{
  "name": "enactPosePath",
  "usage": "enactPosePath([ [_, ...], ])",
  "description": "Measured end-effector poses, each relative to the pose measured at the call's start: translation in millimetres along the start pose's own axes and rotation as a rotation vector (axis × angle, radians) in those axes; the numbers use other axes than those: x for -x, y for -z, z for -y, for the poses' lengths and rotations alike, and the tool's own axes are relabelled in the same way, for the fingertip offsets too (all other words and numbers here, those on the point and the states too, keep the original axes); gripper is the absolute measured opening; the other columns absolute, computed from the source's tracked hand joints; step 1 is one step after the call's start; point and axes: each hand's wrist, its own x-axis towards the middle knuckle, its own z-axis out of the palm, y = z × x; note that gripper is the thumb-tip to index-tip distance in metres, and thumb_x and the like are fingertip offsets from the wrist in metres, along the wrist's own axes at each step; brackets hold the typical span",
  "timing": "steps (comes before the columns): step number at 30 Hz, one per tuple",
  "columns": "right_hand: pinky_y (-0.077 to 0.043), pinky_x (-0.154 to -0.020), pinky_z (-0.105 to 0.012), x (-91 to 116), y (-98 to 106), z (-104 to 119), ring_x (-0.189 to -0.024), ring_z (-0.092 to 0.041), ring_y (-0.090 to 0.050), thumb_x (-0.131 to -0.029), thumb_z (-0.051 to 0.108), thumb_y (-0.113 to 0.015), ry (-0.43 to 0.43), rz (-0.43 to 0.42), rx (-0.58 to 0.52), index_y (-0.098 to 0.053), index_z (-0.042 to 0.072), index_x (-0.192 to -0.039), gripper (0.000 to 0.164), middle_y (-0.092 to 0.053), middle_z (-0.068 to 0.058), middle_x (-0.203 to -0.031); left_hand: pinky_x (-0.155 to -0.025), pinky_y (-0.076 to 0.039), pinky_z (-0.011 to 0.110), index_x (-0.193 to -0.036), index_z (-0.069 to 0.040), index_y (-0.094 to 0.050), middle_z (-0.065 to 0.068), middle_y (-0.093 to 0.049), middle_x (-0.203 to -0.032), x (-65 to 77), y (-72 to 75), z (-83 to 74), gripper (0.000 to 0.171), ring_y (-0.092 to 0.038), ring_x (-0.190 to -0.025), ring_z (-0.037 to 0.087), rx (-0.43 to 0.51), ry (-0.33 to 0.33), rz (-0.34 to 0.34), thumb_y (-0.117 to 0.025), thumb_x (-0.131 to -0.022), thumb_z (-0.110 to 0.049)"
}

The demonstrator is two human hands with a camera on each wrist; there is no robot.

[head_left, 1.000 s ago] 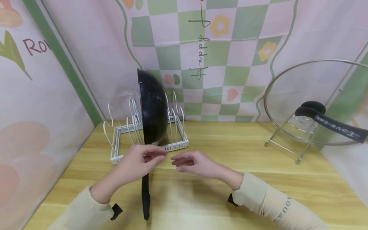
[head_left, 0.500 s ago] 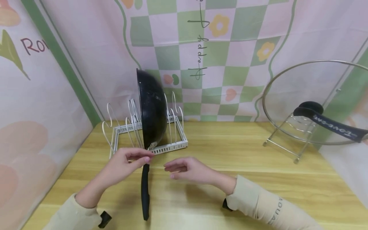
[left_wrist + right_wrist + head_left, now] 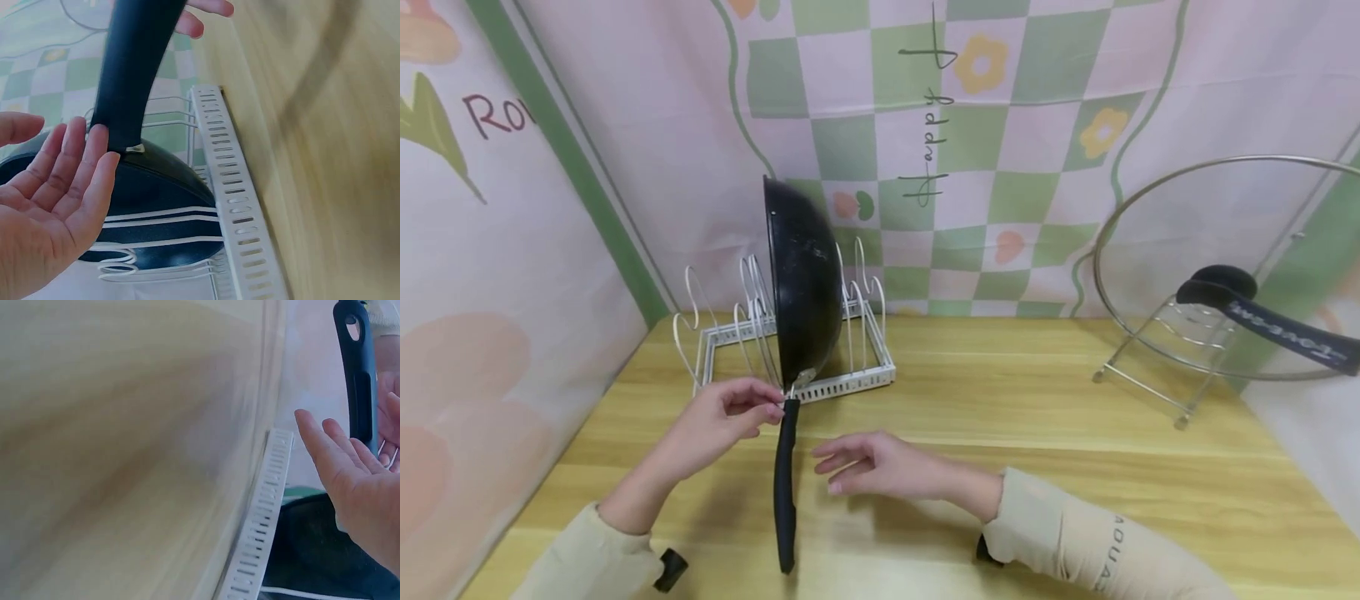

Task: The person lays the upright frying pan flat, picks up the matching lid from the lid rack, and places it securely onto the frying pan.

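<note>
Black wok [image 3: 805,283] stands on edge between the wires of a white rack [image 3: 850,384] on the wooden surface [image 3: 985,375], at 1 o'clock from my left hand [image 3: 718,425] and 11 o'clock from my right hand [image 3: 891,467]. Its handle [image 3: 786,492] points to 6 o'clock, toward me, between my two hands. My left hand grips nothing; its fingers reach out almost straight beside the handle's top end, and I can't tell whether they touch it. My right hand has its fingers loosely bent, holding nothing, with the handle near at 9 o'clock. Well apart, at 2 o'clock from it, a glass lid [image 3: 1217,287] stands upright on a wire stand [image 3: 1144,390].
</note>
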Motion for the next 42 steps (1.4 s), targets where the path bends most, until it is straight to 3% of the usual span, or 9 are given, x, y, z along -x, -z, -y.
enactPosePath([
  [4, -0.055, -0.093, -0.029, -2, -6, -1, -0.115, -0.032, -0.067, -0.099, 0.002, -0.065, -0.04, 0.011, -0.031, -0.045, -0.011, -0.146, 0.053, -0.062, -0.025, -0.134, -0.077, -0.06, 0.042, -0.11, 0.004, -0.068, 0.013, -0.073, -0.101, -2.6, -1.8, 4.5, 0.019, -0.07, -0.093, 0.024, -0.012, 0.039, -0.017, -0.065, -0.1, -0.012],
  [7, -0.057, -0.091, -0.034, -4, -12, -1, -0.111, -0.023, -0.068, -0.099, 0.002, -0.064, -0.058, 0.032, -0.081, -0.042, -0.009, -0.149, 0.056, -0.062, -0.023, -0.135, -0.078, -0.06, 0.045, -0.11, 0.005, -0.067, 0.014, -0.072, -0.1, -3.5, -2.4, 7.7, 0.021, -0.07, -0.093, 0.025, 0.016, 0.105, -0.041, -0.065, -0.101, -0.014],
  [14, -0.058, -0.089, -0.036, -14, -25, 5, -0.112, -0.02, -0.067, -0.1, 0.004, -0.064, -0.092, 0.042, -0.104, -0.038, -0.007, -0.152, 0.059, -0.061, -0.022, -0.136, -0.079, -0.06, 0.045, -0.122, 0.007, -0.06, 0.019, -0.07, -0.106, -7.5, -7.7, 17.7, 0.041, -0.07, -0.092, 0.028, 0.044, 0.249, -0.063, -0.068, -0.099, -0.026],
  [17, -0.058, -0.088, -0.037, -19, -30, 6, -0.109, -0.023, -0.068, -0.1, 0.003, -0.064, -0.117, 0.026, -0.122, -0.036, -0.008, -0.152, 0.06, -0.062, -0.022, -0.134, -0.082, -0.06, 0.046, -0.127, 0.01, -0.056, 0.021, -0.069, -0.11, -11.3, -10.0, 22.9, 0.047, -0.07, -0.092, 0.028, 0.102, 0.286, -0.052, -0.068, -0.099, -0.026],
  [23, -0.059, -0.087, -0.043, -23, -36, 8, -0.102, -0.025, -0.07, -0.1, 0.001, -0.062, -0.15, 0.025, -0.222, -0.033, -0.009, -0.152, 0.06, -0.067, -0.018, -0.125, -0.088, -0.058, 0.048, -0.139, 0.011, -0.045, 0.023, -0.064, -0.122, -17.3, -15.3, 28.9, 0.059, -0.07, -0.096, 0.03, 0.223, 0.344, 0.003, -0.067, -0.1, -0.028],
  [30, -0.059, -0.087, -0.047, -25, -42, 6, -0.096, -0.03, -0.071, -0.1, -0.001, -0.059, -0.174, 0.072, -0.327, -0.039, -0.006, -0.148, 0.052, -0.07, -0.02, -0.118, -0.092, -0.056, 0.047, -0.14, 0.011, -0.042, 0.022, -0.062, -0.124, -15.9, -17.0, 34.8, 0.061, -0.068, -0.101, 0.03, 0.29, 0.367, 0.062, -0.066, -0.1, -0.029],
  [37, -0.057, -0.09, -0.048, -26, -51, 1, -0.105, -0.028, -0.069, -0.104, 0.001, -0.054, -0.223, 0.118, -0.398, -0.046, -0.007, -0.137, 0.035, -0.063, -0.028, -0.131, -0.099, -0.052, 0.051, -0.15, 0.011, -0.025, 0.024, -0.06, -0.126, -13.8, -15.2, 40.2, 0.073, -0.067, -0.108, 0.036, 0.422, 0.364, 0.237, -0.063, -0.101, -0.027],
  [42, -0.056, -0.092, -0.052, -27, -58, -2, -0.108, -0.033, -0.068, -0.103, 0.001, -0.053, -0.23, 0.119, -0.452, -0.045, -0.008, -0.141, 0.04, -0.063, -0.026, -0.131, -0.097, -0.054, 0.048, -0.146, 0.013, -0.026, 0.02, -0.064, -0.121, -12.5, -16.3, 41.0, 0.067, -0.07, -0.104, 0.034, 0.508, 0.351, 0.293, -0.062, -0.101, -0.021],
])
